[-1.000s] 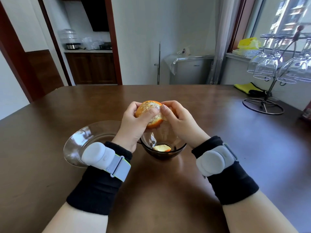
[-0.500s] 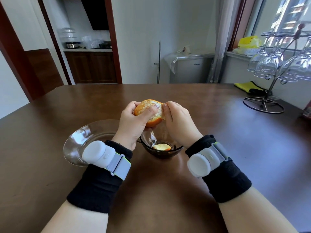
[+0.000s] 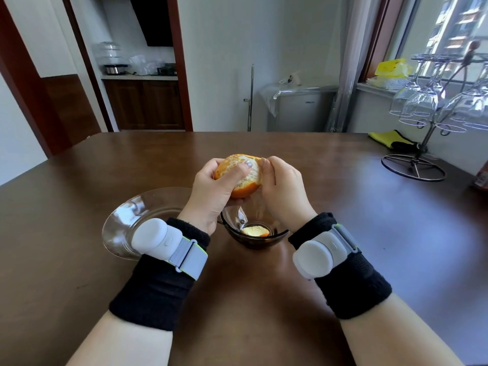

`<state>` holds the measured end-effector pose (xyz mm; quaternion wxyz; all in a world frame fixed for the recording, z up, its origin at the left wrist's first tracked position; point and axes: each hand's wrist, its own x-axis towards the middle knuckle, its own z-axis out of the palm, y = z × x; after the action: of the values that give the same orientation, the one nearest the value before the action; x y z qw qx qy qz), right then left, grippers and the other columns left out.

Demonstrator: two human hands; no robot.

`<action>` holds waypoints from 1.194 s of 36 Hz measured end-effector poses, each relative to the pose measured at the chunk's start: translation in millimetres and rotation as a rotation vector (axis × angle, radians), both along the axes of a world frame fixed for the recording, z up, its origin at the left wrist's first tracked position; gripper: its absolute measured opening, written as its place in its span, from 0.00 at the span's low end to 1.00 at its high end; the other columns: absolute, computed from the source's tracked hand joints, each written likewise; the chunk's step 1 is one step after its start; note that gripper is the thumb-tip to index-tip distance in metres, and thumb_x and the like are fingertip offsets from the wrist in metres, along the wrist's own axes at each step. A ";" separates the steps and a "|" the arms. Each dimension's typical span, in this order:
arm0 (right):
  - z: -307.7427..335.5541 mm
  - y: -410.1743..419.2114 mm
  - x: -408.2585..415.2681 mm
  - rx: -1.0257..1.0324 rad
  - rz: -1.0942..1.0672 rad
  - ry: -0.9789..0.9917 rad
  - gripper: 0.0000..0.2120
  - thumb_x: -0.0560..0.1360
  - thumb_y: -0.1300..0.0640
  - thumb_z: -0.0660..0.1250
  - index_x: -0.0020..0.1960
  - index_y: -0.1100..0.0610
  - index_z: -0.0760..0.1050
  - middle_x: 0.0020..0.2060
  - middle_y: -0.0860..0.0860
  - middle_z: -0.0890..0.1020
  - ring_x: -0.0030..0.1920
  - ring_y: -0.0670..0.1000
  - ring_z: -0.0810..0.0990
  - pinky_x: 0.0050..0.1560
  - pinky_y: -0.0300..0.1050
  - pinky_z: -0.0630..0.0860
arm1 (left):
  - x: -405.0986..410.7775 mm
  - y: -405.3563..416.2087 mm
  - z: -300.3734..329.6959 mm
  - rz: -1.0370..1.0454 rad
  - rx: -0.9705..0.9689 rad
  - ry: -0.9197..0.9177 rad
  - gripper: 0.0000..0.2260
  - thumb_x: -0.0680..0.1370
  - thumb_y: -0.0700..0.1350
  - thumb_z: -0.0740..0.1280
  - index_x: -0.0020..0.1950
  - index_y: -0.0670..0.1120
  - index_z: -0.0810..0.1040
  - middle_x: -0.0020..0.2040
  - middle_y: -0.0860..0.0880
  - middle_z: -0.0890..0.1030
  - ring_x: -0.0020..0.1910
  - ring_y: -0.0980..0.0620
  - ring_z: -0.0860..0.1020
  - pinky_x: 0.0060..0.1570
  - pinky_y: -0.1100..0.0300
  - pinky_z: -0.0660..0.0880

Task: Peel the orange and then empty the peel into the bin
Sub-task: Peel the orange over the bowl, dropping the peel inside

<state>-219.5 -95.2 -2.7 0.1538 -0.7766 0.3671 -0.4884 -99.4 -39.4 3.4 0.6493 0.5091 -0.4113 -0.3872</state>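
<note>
While the left hand [image 3: 211, 191] grips the round, half-peeled orange [image 3: 239, 175] above the small dark glass bowl [image 3: 253, 240], the right hand [image 3: 282, 191] pinches a flap of skin at its far side. One loose bit of peel [image 3: 255, 231] lies in that bowl on the brown wooden worktop [image 3: 343, 233]. A hard pull could squash the fruit and squirt juice, or the skin could rip off small and drop outside the bowl. The right fingertips are hidden behind the orange. Part of the clear glass plate [image 3: 126, 228] hides under the left wrist. No bin shows anywhere.
</note>
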 end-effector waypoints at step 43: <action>49.1 1.7 -20.7 0.153 0.040 0.286 0.11 0.78 0.60 0.59 0.52 0.61 0.79 0.45 0.54 0.81 0.47 0.52 0.76 0.46 0.39 0.66 | -6.6 3.0 35.8 -0.137 0.181 0.105 0.12 0.74 0.45 0.70 0.55 0.43 0.81 0.47 0.41 0.82 0.42 0.46 0.81 0.34 0.56 0.80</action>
<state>-240.2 -93.4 46.3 0.1682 -0.8313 0.4059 -0.3405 -106.0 -36.4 39.2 0.5933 0.5154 -0.3738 -0.4926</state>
